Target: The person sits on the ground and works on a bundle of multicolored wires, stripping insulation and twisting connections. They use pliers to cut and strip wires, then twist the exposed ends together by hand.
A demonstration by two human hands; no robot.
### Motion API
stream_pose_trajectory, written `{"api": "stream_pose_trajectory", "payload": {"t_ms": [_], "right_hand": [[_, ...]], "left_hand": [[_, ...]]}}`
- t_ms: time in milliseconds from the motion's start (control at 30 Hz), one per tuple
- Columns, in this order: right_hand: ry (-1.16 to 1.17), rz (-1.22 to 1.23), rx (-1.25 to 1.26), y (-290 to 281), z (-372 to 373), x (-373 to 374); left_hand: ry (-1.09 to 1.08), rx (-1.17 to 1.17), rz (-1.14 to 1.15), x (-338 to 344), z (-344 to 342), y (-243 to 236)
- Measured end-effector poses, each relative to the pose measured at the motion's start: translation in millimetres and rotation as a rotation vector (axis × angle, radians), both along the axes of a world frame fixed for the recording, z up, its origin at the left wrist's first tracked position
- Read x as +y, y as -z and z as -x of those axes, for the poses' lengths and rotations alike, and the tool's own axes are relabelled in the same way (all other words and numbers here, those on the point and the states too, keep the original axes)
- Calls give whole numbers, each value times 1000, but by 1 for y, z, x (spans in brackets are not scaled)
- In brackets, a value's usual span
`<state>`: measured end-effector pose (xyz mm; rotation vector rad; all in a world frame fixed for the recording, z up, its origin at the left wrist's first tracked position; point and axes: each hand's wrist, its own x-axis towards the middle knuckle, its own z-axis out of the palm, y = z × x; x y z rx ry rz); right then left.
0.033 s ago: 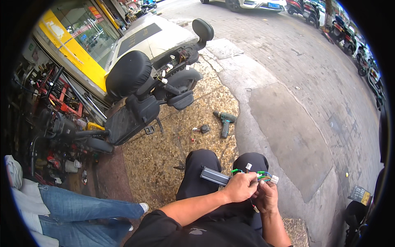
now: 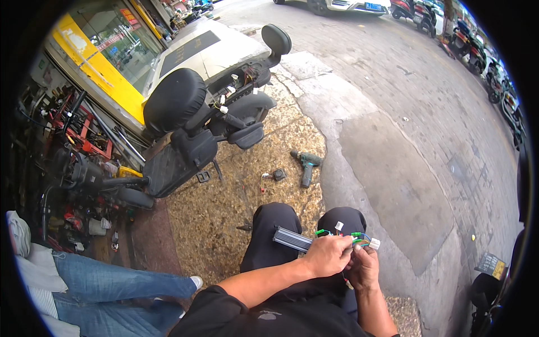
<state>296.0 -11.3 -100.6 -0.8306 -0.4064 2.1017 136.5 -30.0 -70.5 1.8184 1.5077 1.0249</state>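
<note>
A grey finned metal controller box (image 2: 292, 239) lies across my thighs, its wire bundle running off to the right. My left hand (image 2: 328, 256) is closed over the wires beside the box, fingertips pinching among them. Against it, my right hand (image 2: 365, 269) pinches the same wires, thumb up. Which single wire each hand grips is hidden by the fingers. From the bundle stick out a white plug connector (image 2: 374, 243), a smaller white connector (image 2: 339, 226) and green-sleeved terminals (image 2: 357, 235). A thin lead with a pale end hangs below my hands.
Ahead on the speckled paving lie a cordless drill (image 2: 306, 167) and a small black part with wires (image 2: 278, 174). An electric scooter (image 2: 193, 147) with exposed wiring stands at left. Someone in jeans (image 2: 120, 279) is close on my left. Parked scooters line the right.
</note>
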Motion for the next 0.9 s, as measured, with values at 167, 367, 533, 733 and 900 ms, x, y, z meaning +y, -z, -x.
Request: {"api": "stream_pose_trajectory", "payload": {"t_ms": [167,367,533,733,900], "right_hand": [[23,-2,-13,7,1,-2],[53,71,-28,1,-3,-1],[-86,-39,34,0,-8,4],[-102,-33,-56,4,-14,4],[-92,-55,-49,5,-13,3]], "left_hand": [[109,461,-392,2,11,-11],[18,55,-55,0,18,-11],[86,-744,907,5,17,-8],[112,-1223,1183,0,14,0],[50,-1114,1011,-7,6,7]]}}
